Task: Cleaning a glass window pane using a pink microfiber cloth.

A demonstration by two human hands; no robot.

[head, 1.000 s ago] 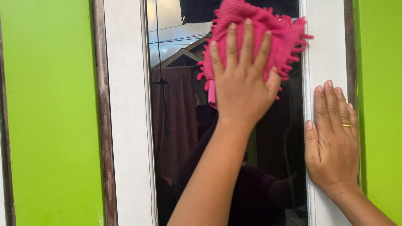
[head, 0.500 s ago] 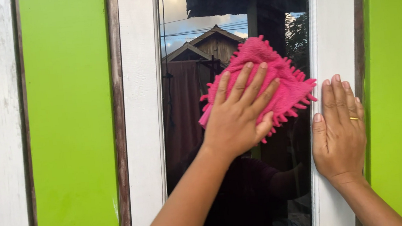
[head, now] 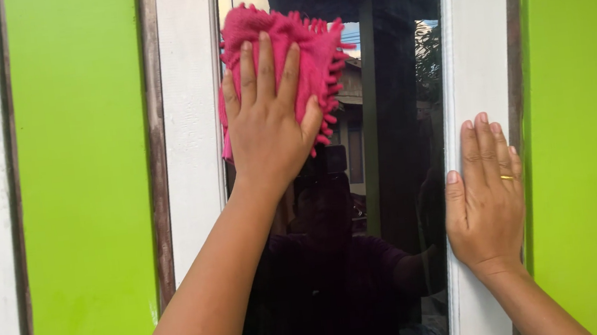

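Left hand (head: 265, 130) presses flat on pink cloth (head: 300, 38) against glass (head: 399, 142).

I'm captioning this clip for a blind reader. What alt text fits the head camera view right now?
A left hand presses a pink fringed cloth flat against the upper left of a dark window pane, while the right hand, wearing a gold ring, rests flat on the white frame at the pane's right edge. Bright green wall panels flank the window.
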